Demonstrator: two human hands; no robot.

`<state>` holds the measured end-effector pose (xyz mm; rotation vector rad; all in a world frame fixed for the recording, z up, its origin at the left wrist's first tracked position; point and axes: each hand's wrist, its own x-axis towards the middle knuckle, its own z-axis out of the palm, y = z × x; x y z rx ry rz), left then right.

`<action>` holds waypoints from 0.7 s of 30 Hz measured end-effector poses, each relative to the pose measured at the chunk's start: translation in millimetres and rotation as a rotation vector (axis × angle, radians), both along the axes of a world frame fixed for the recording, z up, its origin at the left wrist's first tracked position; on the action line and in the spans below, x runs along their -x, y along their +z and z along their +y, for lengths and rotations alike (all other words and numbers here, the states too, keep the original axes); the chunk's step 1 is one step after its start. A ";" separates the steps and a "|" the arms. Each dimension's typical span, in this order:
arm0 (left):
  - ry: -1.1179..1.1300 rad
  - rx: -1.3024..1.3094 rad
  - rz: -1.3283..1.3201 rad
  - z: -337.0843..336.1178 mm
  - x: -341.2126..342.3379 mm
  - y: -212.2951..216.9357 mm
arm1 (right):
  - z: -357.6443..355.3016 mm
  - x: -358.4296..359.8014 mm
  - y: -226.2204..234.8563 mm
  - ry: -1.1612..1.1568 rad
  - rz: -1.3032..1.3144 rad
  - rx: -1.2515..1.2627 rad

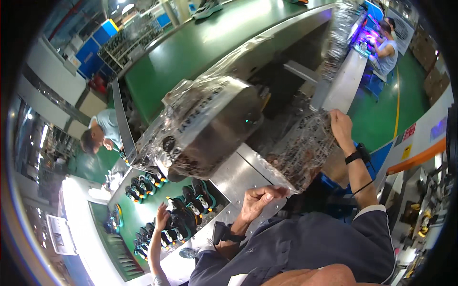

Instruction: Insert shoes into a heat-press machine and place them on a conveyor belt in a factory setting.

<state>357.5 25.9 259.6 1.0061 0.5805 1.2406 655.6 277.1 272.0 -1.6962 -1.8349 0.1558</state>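
A sheet of crinkled clear plastic film with dark print (pixel 305 150) spreads between my two hands, in front of the dark opening of a machine. My left hand (pixel 260 202) is closed, its fingers pinching the film's near lower corner. At the film's far right edge, my right hand (pixel 340 127) grips it with bent fingers. Left of the film stands a rounded metal machine housing (pixel 219 128), partly wrapped in similar film. A metal plate (pixel 243 176) lies below it, next to my left hand.
A green conveyor belt (pixel 205 40) runs behind the machine. At lower left, another person's hand (pixel 162 217) reaches over rows of dark shoes (pixel 183 212). One co-worker (pixel 102 131) bends at the left; another (pixel 386 50) sits under purple light at far right. An orange bar (pixel 417 156) juts in.
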 end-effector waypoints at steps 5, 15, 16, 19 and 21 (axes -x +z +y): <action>-0.036 -0.021 -0.014 54.6 -79.0 52.3 | -52.9 16.4 25.1 0.451 0.242 -0.493; 0.077 0.068 0.339 90.2 -179.9 94.1 | -36.5 -25.5 26.1 0.761 0.464 -0.569; -0.040 0.005 0.450 91.0 -159.4 106.8 | -26.6 -25.2 20.6 0.795 0.487 -0.573; 0.083 -0.051 0.610 90.3 -128.9 172.8 | 0.9 -18.5 0.0 0.523 0.455 -0.423; 0.258 -0.241 0.869 103.2 -93.7 202.8 | 6.5 -14.8 -10.5 0.452 0.426 -0.377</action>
